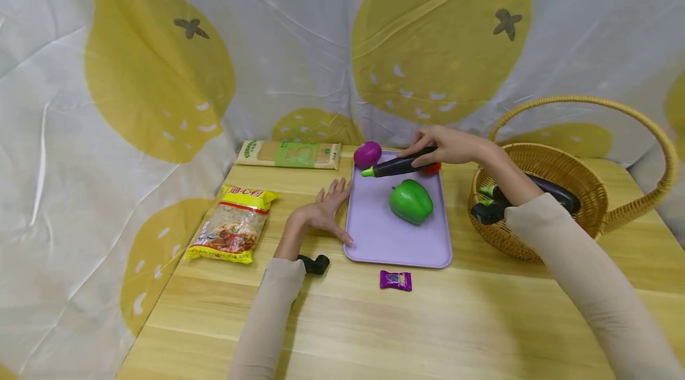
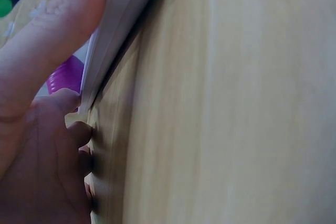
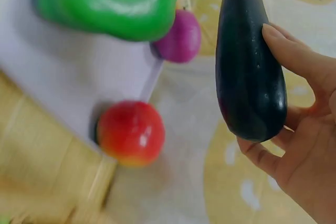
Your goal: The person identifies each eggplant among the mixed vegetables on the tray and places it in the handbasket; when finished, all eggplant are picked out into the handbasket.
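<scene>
My right hand [image 1: 446, 145] grips a dark eggplant [image 1: 398, 166] by its thick end, above the far part of a lilac tray [image 1: 369, 243]. The eggplant's green stem end points left. On the tray sit a green bell pepper [image 1: 411, 201], a purple onion [image 1: 367, 155] at the far left corner and a red, apple-like fruit [image 3: 131, 133] at the far right corner. My left hand [image 1: 323, 210] has its fingers spread at the tray's left edge. In the left wrist view its thumb [image 2: 58, 40] touches the tray's side, and the other fingertips rest near the table.
A wicker basket [image 1: 535, 157] with a tall handle stands right, holding more eggplants [image 1: 553, 192]. Left lie a yellow pasta bag [image 1: 232, 225] and a long noodle packet [image 1: 289, 154]. A small purple wrapped candy [image 1: 396, 280] lies before the tray. A lemon-print curtain [image 1: 299, 41] hangs behind.
</scene>
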Available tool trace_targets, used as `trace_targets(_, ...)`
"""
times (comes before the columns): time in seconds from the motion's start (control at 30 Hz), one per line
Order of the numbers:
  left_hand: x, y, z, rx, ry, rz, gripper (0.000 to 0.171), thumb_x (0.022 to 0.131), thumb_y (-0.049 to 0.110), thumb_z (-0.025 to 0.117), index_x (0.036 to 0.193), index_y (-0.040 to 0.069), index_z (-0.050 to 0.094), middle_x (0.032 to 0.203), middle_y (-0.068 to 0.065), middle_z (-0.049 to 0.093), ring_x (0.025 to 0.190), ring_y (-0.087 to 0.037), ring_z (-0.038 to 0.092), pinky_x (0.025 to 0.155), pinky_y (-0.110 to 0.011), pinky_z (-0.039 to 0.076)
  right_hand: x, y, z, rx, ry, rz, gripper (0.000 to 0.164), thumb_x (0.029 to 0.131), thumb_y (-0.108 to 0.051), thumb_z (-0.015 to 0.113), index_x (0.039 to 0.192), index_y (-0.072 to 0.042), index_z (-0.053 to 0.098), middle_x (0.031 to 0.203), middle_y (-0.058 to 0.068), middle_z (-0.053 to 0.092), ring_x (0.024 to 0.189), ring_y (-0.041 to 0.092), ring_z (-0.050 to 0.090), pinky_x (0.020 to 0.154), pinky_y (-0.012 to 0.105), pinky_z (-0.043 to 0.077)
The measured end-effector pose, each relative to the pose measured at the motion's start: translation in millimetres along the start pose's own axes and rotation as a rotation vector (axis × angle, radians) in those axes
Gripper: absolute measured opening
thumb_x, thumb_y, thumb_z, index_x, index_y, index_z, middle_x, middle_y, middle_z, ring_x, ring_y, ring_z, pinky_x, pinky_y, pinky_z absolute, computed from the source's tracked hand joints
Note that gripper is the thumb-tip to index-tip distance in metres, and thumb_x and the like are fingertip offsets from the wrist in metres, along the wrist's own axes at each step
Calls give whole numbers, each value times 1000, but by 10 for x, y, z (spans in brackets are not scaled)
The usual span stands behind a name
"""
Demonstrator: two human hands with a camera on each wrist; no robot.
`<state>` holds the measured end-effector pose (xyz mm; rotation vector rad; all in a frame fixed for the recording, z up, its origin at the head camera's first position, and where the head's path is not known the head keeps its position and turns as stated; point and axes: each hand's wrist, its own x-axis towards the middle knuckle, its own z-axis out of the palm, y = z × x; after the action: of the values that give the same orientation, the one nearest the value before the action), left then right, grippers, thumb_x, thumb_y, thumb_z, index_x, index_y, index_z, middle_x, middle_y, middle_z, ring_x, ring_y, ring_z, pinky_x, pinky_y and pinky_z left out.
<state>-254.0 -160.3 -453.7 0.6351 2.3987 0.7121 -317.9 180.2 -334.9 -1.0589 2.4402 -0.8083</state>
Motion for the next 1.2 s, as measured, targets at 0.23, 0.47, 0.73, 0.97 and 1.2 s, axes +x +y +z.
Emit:
trace_targets(0.23,-12,-6,3,-14,-2,4,146,72,39,95,166,14,-14,172,-15,-24,158,-31,-28,128,-56,-20,-717,91,-13,-11,115,112,33,102,-22,67,135,-21,71,120,6,64,100,20,54,76,32,45)
trace_targets(0.47,-13,-41,10,16,-16,-1,146,73,42,94,165,14,-16,171,-15,-25,158,-32,-28,128,-57,-18,-1417,290,-18,-50,205,305,34,102,-29,67,135,-25,71,144,17,60,130,36,55,93,45,50)
trace_targets(0.73,3,-18,4,11,-16,11,145,74,42,94,165,15,-16,171,-15,-25,158,-31,-28,128,-57,-19,-1888,497,-113,-23,181,452,41,103,-27,64,142,-12,65,92,14,65,51,8,22,47,27,31)
trace_targets(0.97,-14,-41,4,18,-5,8,145,74,42,94,165,14,-15,172,-15,-24,159,-32,-28,128,-57,-18,-1953,633,-152,59,138,531,47,105,-28,61,147,-6,58,138,39,58,53,8,22,48,31,26)
trace_targets(1.2,-1,-28,7,25,-7,8,146,73,44,94,165,15,-16,172,-15,-24,158,-31,-28,128,-57,-18,-2027,768,-292,26,123,614,51,107,-31,58,148,-2,54,148,37,48,87,34,63,62,27,40)
